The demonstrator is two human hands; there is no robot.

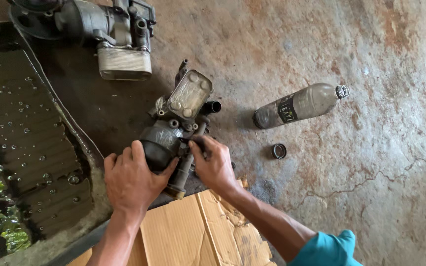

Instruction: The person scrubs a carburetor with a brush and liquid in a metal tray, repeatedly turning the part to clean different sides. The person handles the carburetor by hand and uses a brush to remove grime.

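Oil filter housing assembly [176, 129], grimy, with a pale rectangular cooler plate: lying on the stained concrete floor [351, 44], its lower end touching the cardboard sheet [193, 234].

Left hand [131, 180]: gripping the housing's dark round canister end, fingers curled over it.

Right hand [215, 165]: fingers pinching a small fitting on the housing's side.

Second housing assembly [109, 34]: lying beyond the first.

Plastic bottle [299, 105]: lying on its side, right of the housing.

Small black ring [278, 150]: sitting below the bottle.

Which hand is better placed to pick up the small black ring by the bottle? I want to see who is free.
The right hand, probably. It lies nearer the small black ring and only fingers the grey engine part, while the left hand wraps that part's round housing, steadying it.
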